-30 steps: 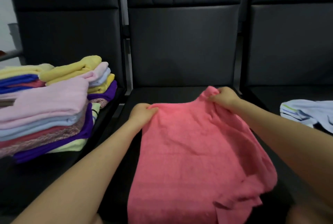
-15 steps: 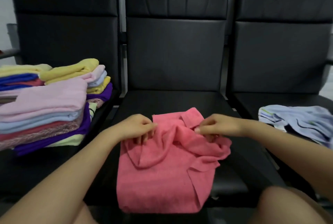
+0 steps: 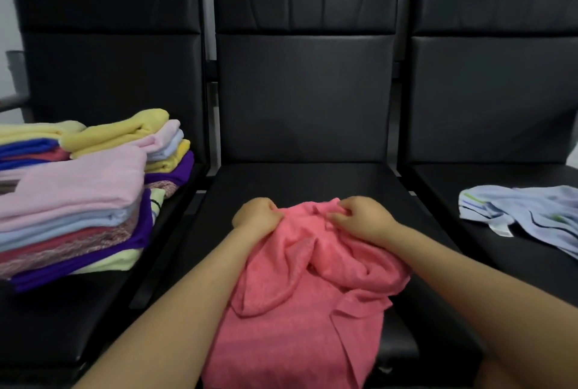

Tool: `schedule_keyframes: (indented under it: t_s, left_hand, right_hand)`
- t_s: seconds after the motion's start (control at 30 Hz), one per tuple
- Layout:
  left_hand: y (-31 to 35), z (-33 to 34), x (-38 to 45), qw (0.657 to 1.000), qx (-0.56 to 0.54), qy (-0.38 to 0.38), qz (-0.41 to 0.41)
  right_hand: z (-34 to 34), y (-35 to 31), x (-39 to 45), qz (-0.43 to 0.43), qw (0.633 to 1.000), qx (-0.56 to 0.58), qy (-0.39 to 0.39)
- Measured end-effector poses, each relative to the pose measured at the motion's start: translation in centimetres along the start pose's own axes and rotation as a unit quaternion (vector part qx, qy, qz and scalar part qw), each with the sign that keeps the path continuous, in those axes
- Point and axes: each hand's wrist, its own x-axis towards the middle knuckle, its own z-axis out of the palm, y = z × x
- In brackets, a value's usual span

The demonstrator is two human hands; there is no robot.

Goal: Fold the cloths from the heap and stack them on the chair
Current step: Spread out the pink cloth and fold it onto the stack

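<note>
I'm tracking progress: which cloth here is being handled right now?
The pink-red cloth on the middle chair: both hands grip its far edge. The light blue cloth lies untouched on the right chair, and the folded stack sits on the left chair.

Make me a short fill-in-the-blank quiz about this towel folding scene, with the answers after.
1. Both hands, left hand and right hand, grip the ____ towel.
2. The folded stack sits on the ____ chair.
3. The light blue cloth lies on the ____ chair.
Answers: pink; left; right
</note>
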Motion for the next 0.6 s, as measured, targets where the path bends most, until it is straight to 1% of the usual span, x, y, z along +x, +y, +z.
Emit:
schedule_keyframes:
  t_s: [0.03,0.07,0.1,0.17,0.2,0.23,0.27,0.3,0.37,0.4,0.47,0.5,0.53,0.6]
  left_hand:
    - [-0.3,-0.3,0.4,0.999,-0.043,0.009,0.002]
    - [-0.8,-0.8,0.9,0.994,-0.108,0.024,-0.001]
    - [-1.2,-1.4,1.3,0.981,-0.19,0.04,-0.013]
    - [-2.0,-3.0,1.9,0.937,-0.338,0.069,-0.049]
    - [-2.2,-3.8,2.3,0.92,-0.378,0.081,-0.061]
    - [-2.2,-4.7,2.5,0.913,-0.394,0.09,-0.062]
    - [-2.0,-5.6,2.8,0.915,-0.387,0.098,-0.056]
    - [-1.6,-6.5,3.3,0.925,-0.36,0.11,-0.046]
    - [-0.6,-8.5,4.8,0.937,-0.313,0.153,-0.024]
    - [-0.1,-9.3,5.6,0.937,-0.299,0.179,-0.015]
    - [0.3,-10.0,7.2,0.943,-0.253,0.215,-0.024]
    - [0.5,-9.9,7.9,0.947,-0.225,0.225,-0.035]
    - [0.5,-9.6,8.3,0.954,-0.198,0.217,-0.053]
    - [0.8,-8.4,8.0,0.963,-0.16,0.2,-0.088]
  right_hand:
    - [-0.2,0.4,0.0,0.018,0.997,0.068,0.012]
    - [-0.6,0.8,0.1,0.039,0.987,0.155,0.028]
    - [-1.0,1.2,0.2,0.065,0.968,0.238,0.052]
    - [-1.9,2.0,1.2,0.12,0.924,0.348,0.106]
    - [-2.6,2.2,2.0,0.144,0.902,0.39,0.117]
    - [-3.4,2.3,2.9,0.16,0.881,0.429,0.116]
    - [-4.3,2.1,3.9,0.168,0.867,0.455,0.112]
    - [-5.1,2.0,5.1,0.172,0.864,0.461,0.106]
    - [-6.4,2.0,7.7,0.189,0.877,0.429,0.103]
    - [-6.8,1.9,8.9,0.2,0.886,0.399,0.122]
    - [-6.9,2.1,11.0,0.234,0.899,0.323,0.181]
    - [-6.7,2.2,11.8,0.255,0.897,0.294,0.21]
    - [-6.3,2.1,12.0,0.279,0.891,0.274,0.23]
    - [-5.5,1.5,11.6,0.314,0.886,0.24,0.243]
